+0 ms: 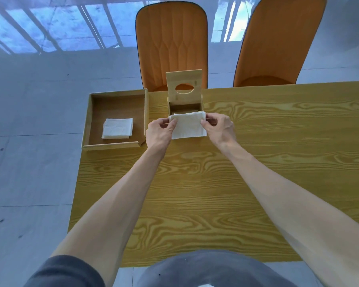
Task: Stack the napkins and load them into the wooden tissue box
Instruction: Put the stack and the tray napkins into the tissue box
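Note:
A stack of white napkins [188, 126] is held in front of the wooden tissue box [184, 106], its far edge at the box's open mouth. My left hand [160, 131] pinches the stack's left edge and my right hand [219, 128] pinches its right edge. The box's lid [184, 83], with an oval hole, stands raised upright behind the opening. A second small pile of white napkins [117, 128] lies in the wooden tray [87, 121] to the left.
The wood-grain table [195, 193] reaches from the tray at its left end to the right of the view. Two orange chairs [171, 44] stand behind the far edge. Pale tiled floor lies left of the table.

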The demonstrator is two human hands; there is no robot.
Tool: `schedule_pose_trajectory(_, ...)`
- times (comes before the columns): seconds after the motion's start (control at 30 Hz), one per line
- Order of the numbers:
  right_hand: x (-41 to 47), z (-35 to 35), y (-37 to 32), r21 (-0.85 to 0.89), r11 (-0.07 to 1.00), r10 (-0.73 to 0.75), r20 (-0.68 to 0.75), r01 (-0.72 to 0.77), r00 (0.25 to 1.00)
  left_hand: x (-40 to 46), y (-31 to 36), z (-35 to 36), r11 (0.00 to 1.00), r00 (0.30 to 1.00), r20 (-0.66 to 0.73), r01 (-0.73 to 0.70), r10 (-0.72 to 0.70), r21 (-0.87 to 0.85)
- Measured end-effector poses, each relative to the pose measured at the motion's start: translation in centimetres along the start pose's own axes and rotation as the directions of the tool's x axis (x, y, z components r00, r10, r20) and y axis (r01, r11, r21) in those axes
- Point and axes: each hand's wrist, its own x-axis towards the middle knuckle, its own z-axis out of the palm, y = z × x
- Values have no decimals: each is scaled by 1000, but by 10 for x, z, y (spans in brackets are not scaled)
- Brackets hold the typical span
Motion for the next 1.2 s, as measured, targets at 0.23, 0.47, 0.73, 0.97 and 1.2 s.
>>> schedule_pose_trajectory(0.23, 39, 15, -11, -43, 994, 96, -100, -101, 990, 41, 12, 9, 974, 996, -89, 36, -16, 226)
schedule_pose_trajectory(0.47, 58, 37, -3, -208, 975, 45, -184, -83, 982, 58, 11, 15, 837, 990, -61, -73, 126, 542)
schedule_pose_trajectory(0.73, 65, 47, -3, -632, 757, -231, -23, 165, 973, 58, 9, 27, 564, 951, 87, -249, 297, 787)
schedule_pose_trajectory(0.97, 73, 49, -7, -823, 504, -199, 184, 262, 963, 67, 0, 32, 477, 950, 115, -248, 292, 843)
schedule_pose_trajectory(1.2, 67, 49, -2, -752, 596, -273, 141, 283, 952, 69, -4, 30, 711, 969, 0, -180, 246, 680)
